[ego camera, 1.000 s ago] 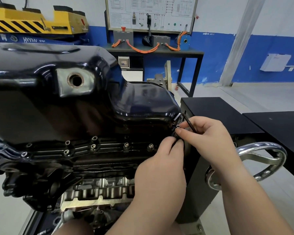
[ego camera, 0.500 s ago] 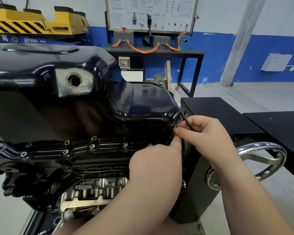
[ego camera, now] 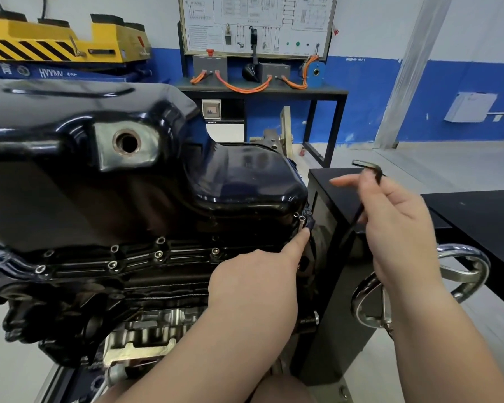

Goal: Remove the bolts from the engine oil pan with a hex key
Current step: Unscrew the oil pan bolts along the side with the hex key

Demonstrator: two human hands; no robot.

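Holding the hex key (ego camera: pixel 358 216) in our right hand (ego camera: pixel 402 228), raised over the black stand (ego camera: pixel 332 286), right of the oil pan (ego camera: pixel 245 181) and clear of it. Thumb and lower fingers wrap the long shank. The index finger sticks out straight to the left, touching nothing. The key is black and L-shaped, short leg on top pointing left, long leg running down through the grip.

Our left hand (ego camera: pixel 253 286) comes up from below, back of hand to camera. Its index finger is stretched toward the pan's right corner, tip just under the corner bolt (ego camera: pixel 302 219). The other fingers fold under and the thumb is hidden, so we cannot tell whether this hand pinches the bolt or only touches there.

The corner bolt is a silver socket head standing proud of the flange. The flange bolts (ego camera: pixel 158 253) run in a row along the near edge and sit lower. The pan is glossy black and sits on top of the engine (ego camera: pixel 157 321), with an open drain hole (ego camera: pixel 126 142) in a bare metal pad at upper left. A chrome handwheel (ego camera: pixel 463 274) is on the stand, below our right wrist.
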